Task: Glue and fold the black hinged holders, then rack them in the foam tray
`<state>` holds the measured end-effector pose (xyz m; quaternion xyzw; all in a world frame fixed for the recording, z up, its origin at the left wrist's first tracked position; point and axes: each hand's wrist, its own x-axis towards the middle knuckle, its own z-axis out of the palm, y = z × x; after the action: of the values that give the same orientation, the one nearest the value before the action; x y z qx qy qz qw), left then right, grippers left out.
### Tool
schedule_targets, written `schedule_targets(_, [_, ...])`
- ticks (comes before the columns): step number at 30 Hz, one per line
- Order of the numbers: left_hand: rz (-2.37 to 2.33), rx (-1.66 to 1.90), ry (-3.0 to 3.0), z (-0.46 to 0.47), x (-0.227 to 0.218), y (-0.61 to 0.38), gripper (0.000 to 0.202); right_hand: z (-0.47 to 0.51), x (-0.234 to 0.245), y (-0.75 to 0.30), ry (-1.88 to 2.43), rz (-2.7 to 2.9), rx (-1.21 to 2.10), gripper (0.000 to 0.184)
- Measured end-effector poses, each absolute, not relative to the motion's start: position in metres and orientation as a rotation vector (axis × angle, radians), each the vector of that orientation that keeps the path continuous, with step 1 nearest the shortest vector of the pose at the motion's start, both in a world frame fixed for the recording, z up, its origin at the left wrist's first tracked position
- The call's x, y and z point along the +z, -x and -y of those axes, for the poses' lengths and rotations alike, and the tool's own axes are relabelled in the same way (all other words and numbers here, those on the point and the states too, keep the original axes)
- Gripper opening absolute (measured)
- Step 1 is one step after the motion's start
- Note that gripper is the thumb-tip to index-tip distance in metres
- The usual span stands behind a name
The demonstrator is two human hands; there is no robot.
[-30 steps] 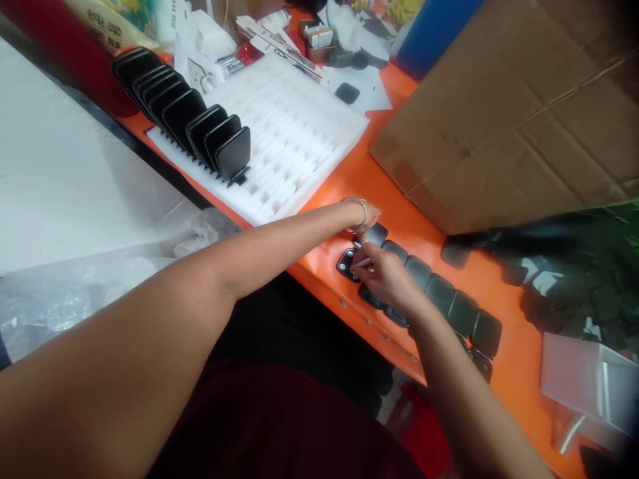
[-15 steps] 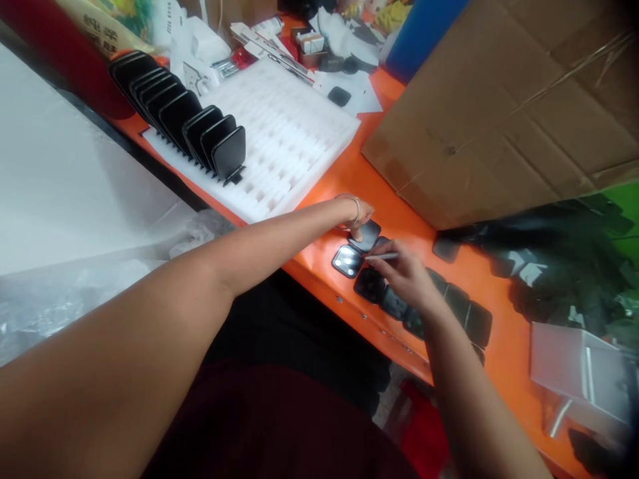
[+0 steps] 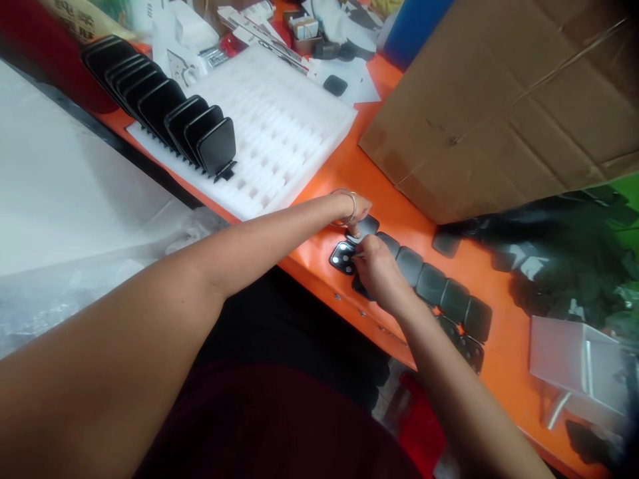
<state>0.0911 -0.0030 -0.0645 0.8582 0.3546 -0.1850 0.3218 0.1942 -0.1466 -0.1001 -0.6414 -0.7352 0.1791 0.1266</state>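
Observation:
On the orange table lies a black hinged case, opened flat, its near panel marked with several pale round spots. My left hand, with a bangle at the wrist, has its thumb pressed down on the far panel and its other fingers curled. My right hand is closed around a slim grey pen-like tool, mostly hidden by the fingers, at the right edge of the near panel. More black cases lie opened in a row to the right, partly under my right hand and forearm.
A white foam tray holds several upright black panels along its left side. A large cardboard box stands beyond the row. At the right are a translucent bin and dark loose pieces. Papers and small items clutter the back.
My right hand has moved left and closer to the near panel, covering most of the pen-like tool. My left hand stays on the case. The view has shifted slightly.

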Motion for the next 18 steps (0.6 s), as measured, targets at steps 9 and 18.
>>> schedule_targets(9, [-0.933, -0.463, -2.26, 0.001, -0.068, -0.094, 0.038, 0.144, -0.095, -0.2, 1.807, 2.228, 0.476, 0.015])
schedule_targets(18, [-0.936, -0.533, -2.255, 0.001, -0.067, -0.094, 0.039, 0.116, -0.08, -0.225, 1.418, 2.474, 0.902, 0.012])
